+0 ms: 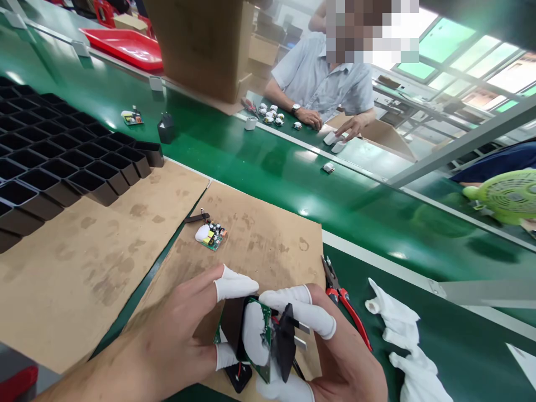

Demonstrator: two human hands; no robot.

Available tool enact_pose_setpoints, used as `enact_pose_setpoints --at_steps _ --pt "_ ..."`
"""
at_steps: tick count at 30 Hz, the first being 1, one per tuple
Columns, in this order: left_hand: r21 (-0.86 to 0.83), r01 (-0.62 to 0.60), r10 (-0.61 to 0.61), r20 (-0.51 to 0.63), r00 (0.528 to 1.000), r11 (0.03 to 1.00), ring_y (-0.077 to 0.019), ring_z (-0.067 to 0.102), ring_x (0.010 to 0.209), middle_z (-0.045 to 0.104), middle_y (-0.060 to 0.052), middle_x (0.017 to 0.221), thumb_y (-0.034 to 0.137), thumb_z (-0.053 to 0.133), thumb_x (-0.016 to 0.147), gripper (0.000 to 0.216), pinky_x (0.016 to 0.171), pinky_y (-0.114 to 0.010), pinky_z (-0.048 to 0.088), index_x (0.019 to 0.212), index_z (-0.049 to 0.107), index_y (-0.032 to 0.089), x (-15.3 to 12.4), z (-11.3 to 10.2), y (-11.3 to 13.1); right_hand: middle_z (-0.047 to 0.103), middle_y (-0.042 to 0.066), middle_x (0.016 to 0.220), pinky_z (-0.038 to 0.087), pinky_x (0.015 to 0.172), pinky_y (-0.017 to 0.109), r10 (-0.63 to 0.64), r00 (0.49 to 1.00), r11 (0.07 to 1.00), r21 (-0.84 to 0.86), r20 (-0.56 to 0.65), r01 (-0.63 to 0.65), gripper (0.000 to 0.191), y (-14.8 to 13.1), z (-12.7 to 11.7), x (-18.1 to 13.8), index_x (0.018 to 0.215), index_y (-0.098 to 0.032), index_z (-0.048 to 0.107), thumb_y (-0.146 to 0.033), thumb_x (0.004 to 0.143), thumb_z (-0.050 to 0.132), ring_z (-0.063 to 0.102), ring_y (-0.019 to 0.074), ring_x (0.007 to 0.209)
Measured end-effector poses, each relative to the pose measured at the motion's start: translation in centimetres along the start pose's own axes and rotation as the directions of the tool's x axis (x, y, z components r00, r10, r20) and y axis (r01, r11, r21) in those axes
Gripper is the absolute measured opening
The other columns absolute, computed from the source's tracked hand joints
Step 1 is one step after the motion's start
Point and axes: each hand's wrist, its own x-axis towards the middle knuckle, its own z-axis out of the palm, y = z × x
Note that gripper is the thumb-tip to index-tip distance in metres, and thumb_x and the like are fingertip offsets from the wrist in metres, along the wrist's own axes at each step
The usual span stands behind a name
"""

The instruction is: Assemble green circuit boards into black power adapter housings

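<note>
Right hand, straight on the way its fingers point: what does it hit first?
The green board that the right hand grips; past that, probably the thumb of the left hand, though depth is unclear.

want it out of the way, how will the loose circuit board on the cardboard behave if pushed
The circuit board probably slides rather than rolls, lying flat on the cardboard. Small, thin: likely light and stiff. Raised components look fragile.

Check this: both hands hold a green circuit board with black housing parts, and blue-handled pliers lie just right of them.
Not quite: the head view shows the pliers with red handles, not blue. The left hand and right hand do hold the green circuit board with black housing parts.
</note>
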Motion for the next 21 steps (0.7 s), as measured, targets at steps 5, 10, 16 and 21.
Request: enact_pose_setpoints --at_steps 5,10,16,21 --pt "-0.005 0.001 -0.001 -0.018 1.0 1.0 -0.0234 0.084 0.116 0.082 0.002 0.133 0.001 0.083 0.082 0.078 0.094 -0.028 0.072 0.148 0.07 0.041 0.0 0.2 -0.2 0.075 0.01 0.141 0.073 0.093 0.031 0.095 0.992 0.994 0.063 -0.079 -0.09 0.066 -0.4 0.7 -0.3 0.156 -0.038 0.073 -0.026 0.096 0.098 0.083 0.0294 0.115" --pt "0.03 -0.007 0.007 -0.017 1.0 1.0 -0.0254 0.084 0.117 0.082 -0.001 0.135 0.002 0.08 0.084 0.074 0.092 -0.029 0.072 0.148 0.071 0.038 0.0 0.2 -0.2 0.076 0.014 0.141 0.074 0.094 0.035 -0.043 0.999 0.999 -0.016 0.024 0.044 0.076 0.5 -0.2 0.1 0.162 -0.034 0.068 -0.024 0.094 0.099 0.084 0.0313 0.113" --pt "0.033 -0.007 0.008 -0.037 0.999 0.999 -0.0265 0.084 0.12 0.083 -0.003 0.133 0.008 0.084 0.089 0.066 0.103 -0.035 0.073 0.147 0.071 0.035 -0.4 0.3 -0.6 0.077 0.012 0.125 0.074 0.086 0.038 -0.093 0.993 0.994 -0.057 -0.077 0.089 0.059 0.7 -0.6 0.1 0.147 -0.033 0.076 -0.04 0.093 0.1 0.082 0.0327 0.109" --pt "0.095 -0.067 0.076 -0.093 0.993 0.993 -0.0316 0.08 0.137 0.083 -0.003 0.145 0.005 0.082 0.082 0.083 0.123 -0.045 0.066 0.156 0.066 0.039 -0.8 0.8 -1.3 0.078 0.012 0.125 0.073 0.084 0.037 -0.089 0.992 0.994 -0.075 -0.084 0.083 0.059 0.2 -0.5 0.4 0.147 -0.033 0.077 -0.042 0.094 0.099 0.082 0.0322 0.108"
